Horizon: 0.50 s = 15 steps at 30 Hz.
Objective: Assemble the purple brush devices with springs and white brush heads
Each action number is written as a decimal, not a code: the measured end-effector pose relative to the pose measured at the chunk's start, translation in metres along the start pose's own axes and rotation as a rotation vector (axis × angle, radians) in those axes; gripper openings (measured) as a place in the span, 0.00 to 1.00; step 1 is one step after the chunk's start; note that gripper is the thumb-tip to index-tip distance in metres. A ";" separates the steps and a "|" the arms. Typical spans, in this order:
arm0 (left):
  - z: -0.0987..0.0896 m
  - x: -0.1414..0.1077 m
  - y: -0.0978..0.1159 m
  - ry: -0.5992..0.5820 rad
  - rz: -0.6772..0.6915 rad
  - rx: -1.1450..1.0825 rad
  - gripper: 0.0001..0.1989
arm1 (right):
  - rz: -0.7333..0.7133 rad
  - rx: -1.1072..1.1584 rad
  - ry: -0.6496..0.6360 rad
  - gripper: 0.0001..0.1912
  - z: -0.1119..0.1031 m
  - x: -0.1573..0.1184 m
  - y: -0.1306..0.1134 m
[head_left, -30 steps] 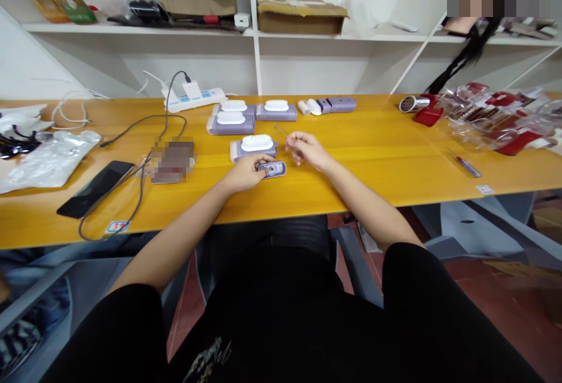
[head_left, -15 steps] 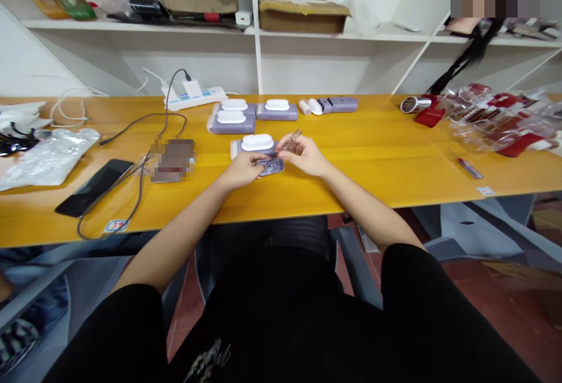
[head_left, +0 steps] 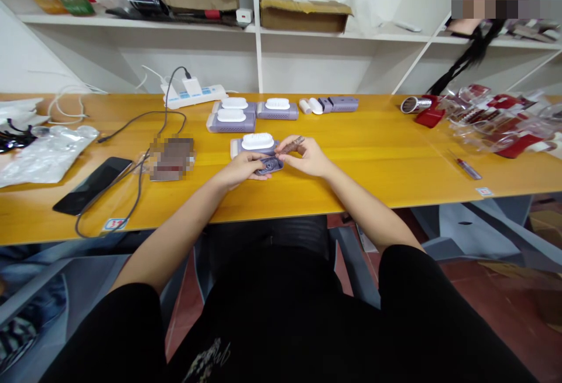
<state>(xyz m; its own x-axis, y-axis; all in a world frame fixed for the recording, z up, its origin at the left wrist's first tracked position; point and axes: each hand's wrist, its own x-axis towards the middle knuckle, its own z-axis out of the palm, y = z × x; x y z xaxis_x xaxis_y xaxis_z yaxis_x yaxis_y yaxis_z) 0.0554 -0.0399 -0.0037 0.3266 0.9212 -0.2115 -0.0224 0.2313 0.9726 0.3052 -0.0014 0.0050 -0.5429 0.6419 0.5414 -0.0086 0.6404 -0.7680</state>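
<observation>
My left hand (head_left: 242, 170) is closed on a small purple-grey plastic part (head_left: 273, 164), whose hollow side, with a round feature in it, faces up. My right hand (head_left: 307, 156) pinches a slim, brownish, see-through rod (head_left: 291, 145), with its lower end close to the plastic part; whether they touch I cannot tell. Right behind both hands lies a purple case with a white bristled brush head (head_left: 257, 141) on top. More such purple cases (head_left: 232, 126) with white tops stand farther back, beside a row of loose purple and white pieces (head_left: 343, 104).
A power strip (head_left: 195, 96) with cables stands at the back left. Nearer are a phone (head_left: 93, 185) and a plastic bag (head_left: 48, 154). To the right lie a screwdriver (head_left: 468, 168) and a heap of red and clear plastic parts (head_left: 492, 119). Shelves rise behind the table.
The purple-grey part has tilted slightly in my left hand, and its thumb now lies over it. The rod in my right hand has turned to a flatter angle.
</observation>
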 end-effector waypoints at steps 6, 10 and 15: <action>0.003 0.000 -0.001 0.032 -0.025 -0.022 0.19 | 0.015 0.041 0.027 0.19 -0.001 -0.001 -0.001; 0.003 0.001 -0.001 0.047 -0.025 -0.013 0.19 | 0.024 0.013 0.007 0.19 -0.001 -0.001 0.002; 0.006 0.001 0.000 0.081 -0.023 0.012 0.19 | 0.020 -0.039 0.005 0.20 -0.001 -0.001 0.004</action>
<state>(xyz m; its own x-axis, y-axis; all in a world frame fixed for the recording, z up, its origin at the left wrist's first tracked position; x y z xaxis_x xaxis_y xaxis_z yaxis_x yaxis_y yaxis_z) 0.0613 -0.0405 -0.0034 0.2491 0.9382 -0.2403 -0.0043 0.2491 0.9685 0.3068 0.0010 0.0018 -0.5386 0.6570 0.5274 0.0349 0.6428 -0.7652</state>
